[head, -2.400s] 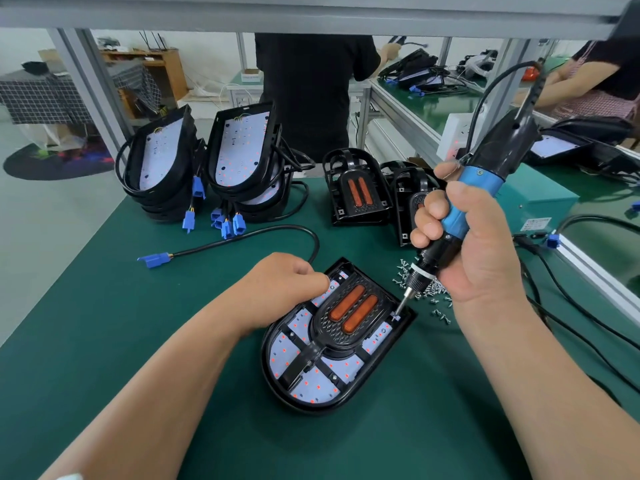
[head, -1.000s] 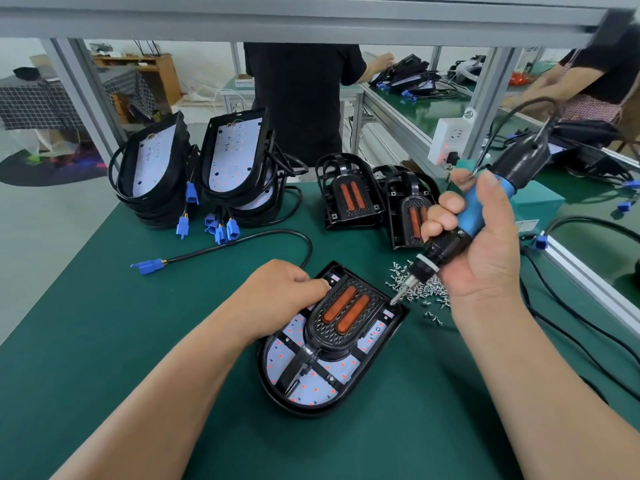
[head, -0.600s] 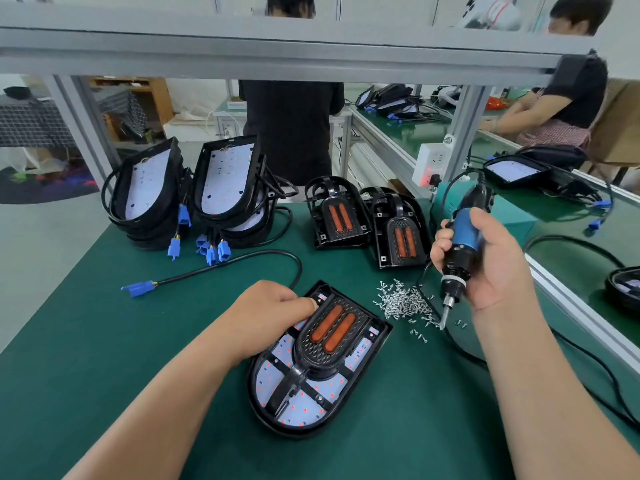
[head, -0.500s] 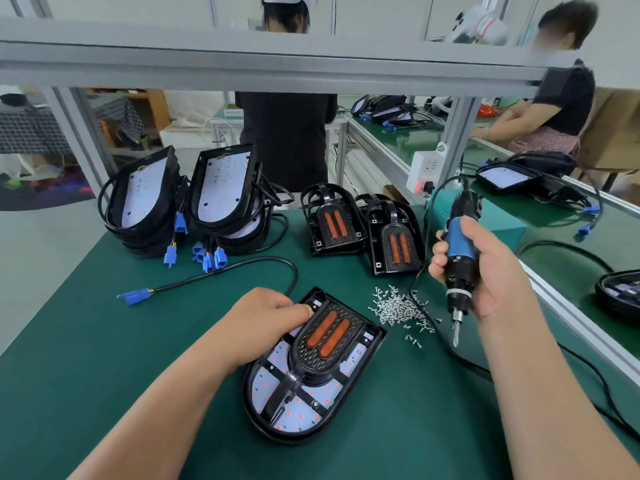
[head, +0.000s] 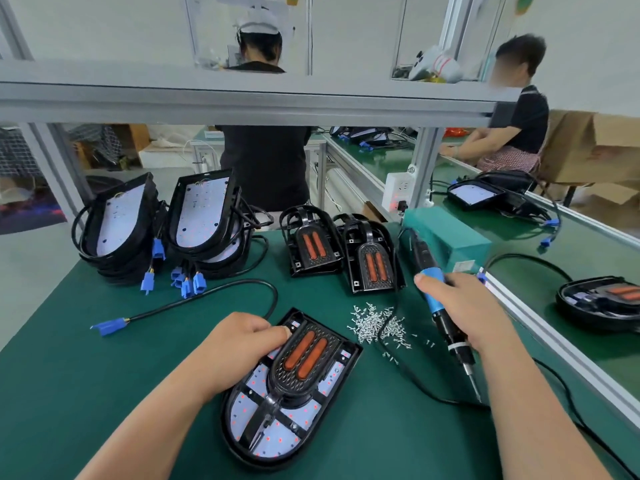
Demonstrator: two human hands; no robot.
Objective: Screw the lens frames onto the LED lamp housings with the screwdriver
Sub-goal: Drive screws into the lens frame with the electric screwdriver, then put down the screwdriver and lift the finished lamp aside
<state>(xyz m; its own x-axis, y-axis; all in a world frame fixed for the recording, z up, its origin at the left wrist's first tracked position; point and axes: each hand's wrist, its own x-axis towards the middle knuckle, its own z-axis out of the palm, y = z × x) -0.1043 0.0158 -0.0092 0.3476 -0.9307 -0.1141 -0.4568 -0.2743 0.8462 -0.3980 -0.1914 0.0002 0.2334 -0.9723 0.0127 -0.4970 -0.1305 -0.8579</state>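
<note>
A black LED lamp housing (head: pixel 242 438) lies on the green mat in front of me, with a black lens frame (head: pixel 306 367) bearing two orange strips set on its top. My left hand (head: pixel 239 344) rests on the housing's upper left, fingers curled on the frame's edge. To the right, my right hand (head: pixel 474 315) grips the blue-and-black electric screwdriver (head: pixel 441 311); it lies low, almost flat along the mat, bit pointing toward me. A pile of small silver screws (head: pixel 375 323) lies between housing and screwdriver.
Stacked housings (head: pixel 117 220) with blue connectors stand at the back left, two loose lens frames (head: pixel 346 247) at the back centre, a teal box (head: pixel 446 237) at back right. The screwdriver's black cable (head: pixel 412 379) loops over the mat. An aluminium rail (head: pixel 554 344) borders the right; people work behind.
My right hand has carried the screwdriver away from the frame's right corner, out past the screw pile, and lowered it toward the mat. My left hand stays on the housing.
</note>
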